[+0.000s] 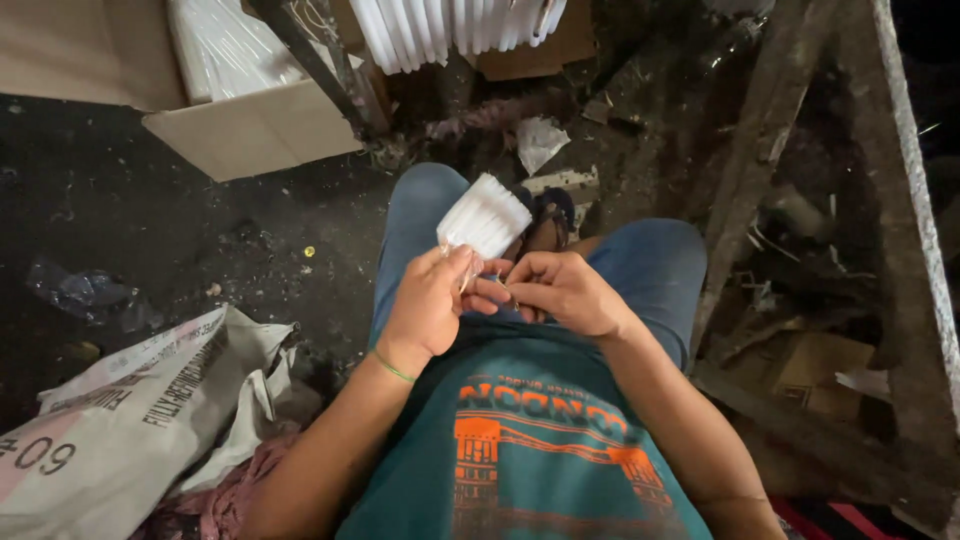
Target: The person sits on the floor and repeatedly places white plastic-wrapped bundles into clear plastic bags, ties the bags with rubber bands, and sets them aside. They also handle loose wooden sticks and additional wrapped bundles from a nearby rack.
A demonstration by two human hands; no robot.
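The bundle of thin white sticks [486, 216] is in a clear plastic sleeve, above the person's lap, and its lower end is in the left hand [430, 300]. Going from the left: a printed woven sack [130, 400] lies crumpled on the dark floor [150, 230], and behind it an open cardboard box [255, 125] holds more white packs. The left hand is closed around the lower end of the bundle, with the thumb pressing on the near side, so the sticks stand up and lean a little away from the body. Just to the right, the right hand [568, 292] touches the left fingers at the mouth of the sleeve; its fingers are curled and pinched, but I cannot tell what small thing they hold. To do this step well, I think the left hand should keep the sticks even and firm, not squeezed, while the right fingers work only at the sleeve's end. At the far right stands a rough wooden frame [770, 130].
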